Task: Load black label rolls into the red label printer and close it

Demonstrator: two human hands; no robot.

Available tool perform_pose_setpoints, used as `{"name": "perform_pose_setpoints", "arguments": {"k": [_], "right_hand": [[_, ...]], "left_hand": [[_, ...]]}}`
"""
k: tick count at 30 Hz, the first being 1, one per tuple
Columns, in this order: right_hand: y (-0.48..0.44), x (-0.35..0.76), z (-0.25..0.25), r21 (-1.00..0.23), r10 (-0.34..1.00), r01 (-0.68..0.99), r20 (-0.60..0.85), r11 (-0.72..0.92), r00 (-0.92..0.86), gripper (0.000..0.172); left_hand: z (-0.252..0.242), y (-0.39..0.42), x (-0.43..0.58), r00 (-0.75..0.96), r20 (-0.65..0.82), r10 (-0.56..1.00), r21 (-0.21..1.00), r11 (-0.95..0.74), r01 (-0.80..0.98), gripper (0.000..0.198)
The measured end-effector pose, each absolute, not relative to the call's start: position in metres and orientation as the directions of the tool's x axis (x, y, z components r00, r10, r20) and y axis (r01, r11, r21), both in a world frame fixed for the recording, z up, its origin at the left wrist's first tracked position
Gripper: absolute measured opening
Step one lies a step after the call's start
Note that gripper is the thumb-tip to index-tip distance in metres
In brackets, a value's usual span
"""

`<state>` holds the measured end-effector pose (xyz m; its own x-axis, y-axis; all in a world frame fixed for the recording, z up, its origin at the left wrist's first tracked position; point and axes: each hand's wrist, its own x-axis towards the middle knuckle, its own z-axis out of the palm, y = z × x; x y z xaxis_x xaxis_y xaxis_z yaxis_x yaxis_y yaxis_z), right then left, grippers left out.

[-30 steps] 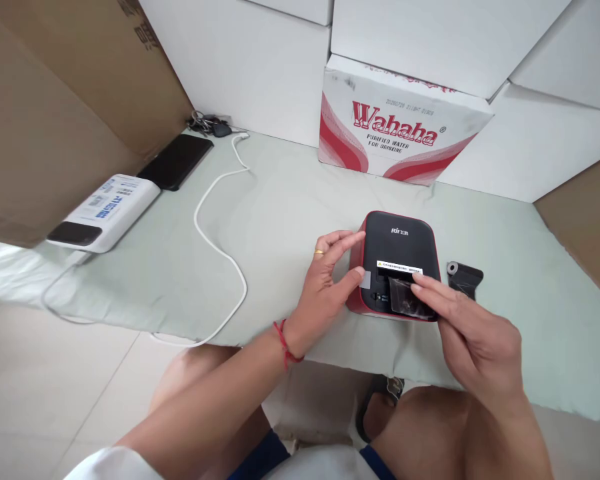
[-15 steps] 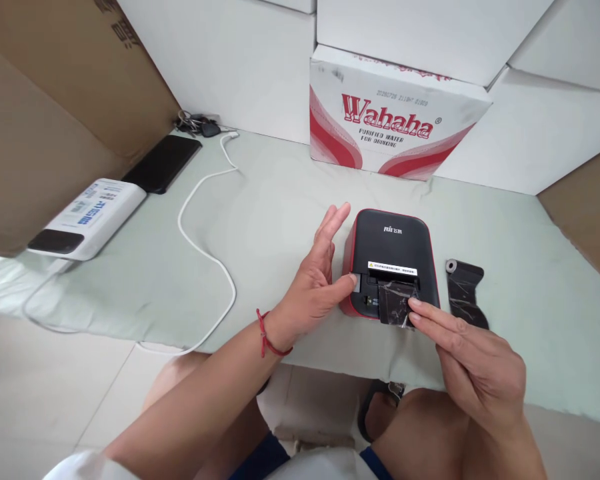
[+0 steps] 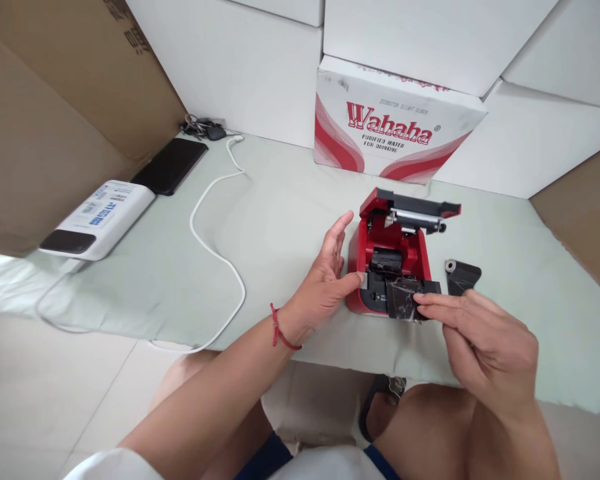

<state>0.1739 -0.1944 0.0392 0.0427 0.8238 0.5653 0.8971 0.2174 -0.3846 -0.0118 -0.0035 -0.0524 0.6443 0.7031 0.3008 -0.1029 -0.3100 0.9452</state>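
Observation:
A small red-and-black printer stands on the table with its lid raised. A black roll lies in its red bay, and a glossy black strip hangs over the front edge. My left hand is open at the printer's left side, thumb on a grey button, other fingers stretched upward. My right hand has two fingertips pressed on the strip's right edge; its thumb tip is hidden beneath. Another black roll lies to the right, partly behind my right hand.
A Wahaha carton stands behind the printer against white boxes. At left are a white device with a white cable, a black phone and keys. Brown cardboard borders the left side.
The printer's lid has swung up from closed, exposing the red bay and the roll inside. Both hands keep nearly the same places, thumb at the button and fingers on the strip.

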Motion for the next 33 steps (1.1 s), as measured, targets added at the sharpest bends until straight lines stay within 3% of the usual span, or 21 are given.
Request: {"name": "perform_pose_setpoints", "arguments": {"k": [4, 6, 9, 12, 16, 19, 22, 24, 27, 29, 31, 33], "right_hand": [[-0.171, 0.180, 0.061, -0.487, 0.881, 0.861, 0.459, 0.143, 0.113, 0.030], [-0.150, 0.188, 0.068, -0.472, 0.910, 0.881, 0.380, 0.037, 0.166, 0.025], [-0.114, 0.198, 0.069, -0.257, 0.971, 0.961, 0.185, -0.103, 0.154, 0.032], [-0.084, 0.204, 0.062, -0.021, 0.993, 0.993, -0.049, -0.112, 0.111, 0.033], [-0.065, 0.204, 0.055, 0.020, 0.984, 0.996, -0.158, -0.084, 0.086, 0.021], [-0.063, 0.201, 0.057, 0.002, 0.979, 0.996, -0.185, -0.085, 0.084, 0.018], [-0.076, 0.197, 0.069, -0.047, 0.983, 0.993, -0.157, -0.105, 0.097, 0.030], [-0.099, 0.203, 0.083, -0.145, 0.992, 0.982, -0.071, -0.118, 0.109, 0.034], [-0.147, 0.232, 0.106, -0.349, 0.963, 0.927, 0.174, -0.134, 0.205, 0.045], [-0.177, 0.262, 0.115, -0.403, 0.907, 0.892, 0.264, -0.205, 0.328, 0.057], [-0.194, 0.290, 0.114, -0.435, 0.902, 0.852, 0.170, -0.291, 0.396, 0.064], [-0.198, 0.306, 0.102, -0.426, 0.911, 0.812, -0.082, -0.399, 0.404, 0.066]], "left_hand": [[-0.057, -0.008, -0.010, 0.613, 0.207, 0.763, 0.977, -0.128, -0.170, 0.083], [-0.057, -0.010, -0.011, 0.602, 0.132, 0.787, 0.984, -0.028, -0.179, 0.070], [-0.055, -0.012, -0.015, 0.611, 0.034, 0.791, 0.980, 0.093, -0.174, 0.060], [-0.051, -0.011, -0.016, 0.616, -0.027, 0.787, 0.973, 0.161, -0.164, 0.056], [-0.043, -0.011, -0.015, 0.631, -0.082, 0.771, 0.964, 0.223, -0.148, 0.050], [-0.036, -0.013, -0.013, 0.618, -0.112, 0.778, 0.951, 0.264, -0.160, 0.048], [-0.030, -0.016, -0.011, 0.575, -0.144, 0.805, 0.927, 0.313, -0.205, 0.046], [-0.027, -0.016, -0.011, 0.515, -0.201, 0.833, 0.889, 0.376, -0.262, 0.037], [-0.024, -0.012, -0.014, 0.428, -0.330, 0.841, 0.807, 0.486, -0.334, 0.019], [-0.021, -0.010, -0.016, 0.420, -0.377, 0.826, 0.777, 0.529, -0.342, 0.020], [-0.017, -0.009, -0.017, 0.431, -0.402, 0.808, 0.757, 0.558, -0.339, 0.021], [-0.011, -0.010, -0.016, 0.438, -0.424, 0.792, 0.740, 0.583, -0.336, 0.020]]}}
